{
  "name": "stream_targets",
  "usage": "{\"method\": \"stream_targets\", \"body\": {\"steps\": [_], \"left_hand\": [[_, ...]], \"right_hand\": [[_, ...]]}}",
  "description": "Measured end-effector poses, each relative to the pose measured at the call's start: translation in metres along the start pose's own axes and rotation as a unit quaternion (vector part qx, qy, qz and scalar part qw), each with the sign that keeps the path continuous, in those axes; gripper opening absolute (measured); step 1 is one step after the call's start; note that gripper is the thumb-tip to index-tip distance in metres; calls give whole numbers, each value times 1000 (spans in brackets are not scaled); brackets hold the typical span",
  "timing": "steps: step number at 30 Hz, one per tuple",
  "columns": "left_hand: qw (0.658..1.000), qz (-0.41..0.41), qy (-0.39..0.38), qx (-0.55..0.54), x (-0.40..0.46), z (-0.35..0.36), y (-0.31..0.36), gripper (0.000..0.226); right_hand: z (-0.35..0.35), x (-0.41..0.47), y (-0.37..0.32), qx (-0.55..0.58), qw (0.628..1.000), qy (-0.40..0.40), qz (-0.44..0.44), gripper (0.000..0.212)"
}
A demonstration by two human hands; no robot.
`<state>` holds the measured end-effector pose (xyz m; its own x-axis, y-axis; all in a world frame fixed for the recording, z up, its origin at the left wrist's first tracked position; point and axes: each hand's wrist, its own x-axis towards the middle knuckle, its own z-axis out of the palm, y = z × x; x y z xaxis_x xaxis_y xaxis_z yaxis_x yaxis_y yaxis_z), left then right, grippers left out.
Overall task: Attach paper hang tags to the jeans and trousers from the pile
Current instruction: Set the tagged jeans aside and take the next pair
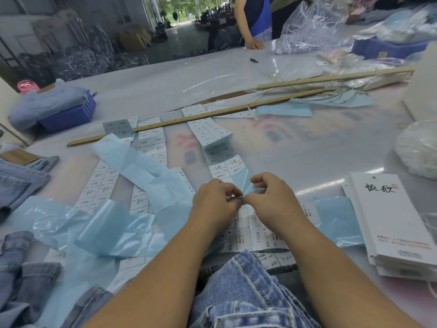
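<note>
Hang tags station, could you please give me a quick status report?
Both hands, left hand and right hand, pinching a sticker. Hang tags stacked, untouched. Jeans waiting. Blue backing strips cluttering table.

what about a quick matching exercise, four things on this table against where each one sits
Things:
1. hang tags
2. blue bin
3. long wooden ruler
4. denim jeans

Places:
a. near edge, between the forearms
b. right side, stacked
c. far left, with folded denim on it
d. lying across the label sheets, beyond the hands

Pairs: 1-b, 2-c, 3-d, 4-a
</note>
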<state>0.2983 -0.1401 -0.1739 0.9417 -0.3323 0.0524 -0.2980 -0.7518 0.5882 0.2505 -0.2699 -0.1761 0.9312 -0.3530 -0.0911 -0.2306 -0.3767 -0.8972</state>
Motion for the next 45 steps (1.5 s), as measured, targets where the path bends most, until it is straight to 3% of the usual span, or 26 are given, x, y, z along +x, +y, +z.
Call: {"method": "stream_targets", "body": {"steps": [3, 7, 13, 27, 33, 38, 45], "left_hand": [[997, 17, 46, -51, 1, -1, 1, 10], [986, 41, 85, -139, -1, -4, 7, 20], [987, 45, 140, -67, -1, -10, 14, 15], [998, 41, 20, -48, -8, -12, 12, 21], [994, 6, 19, -108, -5, -12, 10, 13], [989, -27, 15, -142, -2, -14, 4, 25], [979, -39, 77, -186, 4, -30, -1, 19]], "right_hand": [[-1, 0, -1, -3, 999, 32, 10, 51], [-3, 0, -1, 52, 998, 40, -10, 21], [-4, 0, -5, 149, 988, 46, -14, 21], [-2, 2, -1, 189, 981, 43, -5, 27], [-2, 0, -2, 158, 986, 44, -16, 26], [-2, 0, -2, 127, 991, 47, -22, 25], [-5, -1, 0, 80, 995, 53, -27, 27]]}}
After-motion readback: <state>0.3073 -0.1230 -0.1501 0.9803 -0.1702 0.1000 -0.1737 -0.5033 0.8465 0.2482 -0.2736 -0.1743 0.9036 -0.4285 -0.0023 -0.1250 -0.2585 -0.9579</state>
